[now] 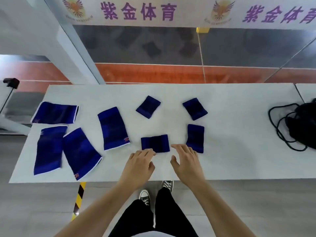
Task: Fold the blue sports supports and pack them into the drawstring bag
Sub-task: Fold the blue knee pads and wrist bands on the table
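Right now a person stands at a white table [222, 103], both bare hands reaching forward over its near edge. Directly ahead of the fingers lies a small blue support [155, 143], flat on the table, its long axis running left to right across the person's front. The left hand [139, 165] is the nearer one: its fingertips [150, 152] touch or just overlap the support's near left corner, fingers straight and close together, gripping nothing. The right hand [187, 164] hovers just beside the support's near right corner, fingers [179, 147] spread apart and relaxed, holding nothing.

Three more small supports lie beyond and to the right, and four longer ones [112, 128] lie flat on the table's left half; none looks packed. The black drawstring bag [306, 124] sits at the far right edge, well apart from both hands, its cord looped loosely beside it. Probably the fold starts by lifting that near edge away from the body.
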`<state>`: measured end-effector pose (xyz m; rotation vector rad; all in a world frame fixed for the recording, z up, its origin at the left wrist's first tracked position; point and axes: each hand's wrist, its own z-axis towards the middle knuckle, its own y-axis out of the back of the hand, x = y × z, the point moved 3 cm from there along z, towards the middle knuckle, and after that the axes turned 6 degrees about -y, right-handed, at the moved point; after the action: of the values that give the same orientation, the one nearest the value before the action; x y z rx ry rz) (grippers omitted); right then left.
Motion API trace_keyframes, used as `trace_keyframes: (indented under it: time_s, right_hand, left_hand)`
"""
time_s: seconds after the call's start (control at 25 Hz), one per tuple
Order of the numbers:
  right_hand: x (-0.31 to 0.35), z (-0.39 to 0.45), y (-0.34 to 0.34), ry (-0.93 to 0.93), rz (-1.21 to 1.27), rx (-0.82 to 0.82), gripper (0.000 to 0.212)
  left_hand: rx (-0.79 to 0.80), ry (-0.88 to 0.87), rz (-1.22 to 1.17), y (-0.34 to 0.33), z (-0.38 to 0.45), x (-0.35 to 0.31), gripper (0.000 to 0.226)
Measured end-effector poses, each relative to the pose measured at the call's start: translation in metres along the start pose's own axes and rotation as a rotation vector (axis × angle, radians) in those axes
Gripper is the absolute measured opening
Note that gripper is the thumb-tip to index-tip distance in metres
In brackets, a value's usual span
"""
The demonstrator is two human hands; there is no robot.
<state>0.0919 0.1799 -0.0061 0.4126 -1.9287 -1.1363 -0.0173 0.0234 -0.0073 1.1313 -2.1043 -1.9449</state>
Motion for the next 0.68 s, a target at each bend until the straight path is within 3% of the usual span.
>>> trace_keyframes:
  time_s: [0.16, 0.28, 0.4, 0.56, 0.68]
  right_hand:
    - [-0.006, 0.027, -0.012, 0.04, -0.084, 0.117, 0.044]
    - [-0.001, 0.033, -0.036, 0.173, -0.246, 0.275, 0.054]
    - [-0.006, 0.044, -0.052, 0.176, -0.39, 0.346, 0.057]
    - [-0.016, 0.067, -0.05, 0.106, -0.472, 0.277, 0.057]
    - [-0.022, 0.077, -0.041, 0.018, -0.4, 0.177, 0.053]
  left_hand:
    - [0.089, 0.052, 0.018, -0.025, 0.027, 0.003, 0.049]
    - [0.1, 0.102, 0.06, -0.041, 0.039, 0.016, 0.047]
    - [0.134, 0.113, 0.13, -0.051, 0.042, 0.03, 0.045]
    - [0.109, 0.021, 0.181, -0.062, 0.042, 0.03, 0.051]
    - [0.119, -0.013, 0.152, -0.064, 0.05, 0.023, 0.057]
